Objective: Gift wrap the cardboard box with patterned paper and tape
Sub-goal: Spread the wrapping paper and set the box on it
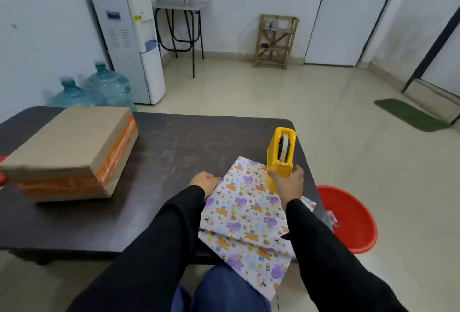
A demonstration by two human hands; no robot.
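One red tub (pixel 353 222) flanks the table (pixel 174 142); right hand (pixel 288 183) grips tape dispenser (pixel 277 154), left hand (pixel 202 179) pinches patterned paper (pixel 246 212), cardboard box (pixel 69 147) apart.

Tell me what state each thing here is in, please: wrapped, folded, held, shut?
Cardboard box: unwrapped, closed, lying flat on the table.
Patterned paper: folded, overhanging the table's near edge.
Tape dispenser: upright, held over the paper.
Right hand: grips the tape dispenser.
Left hand: at the paper's left edge; grip unclear.
Door: shut.
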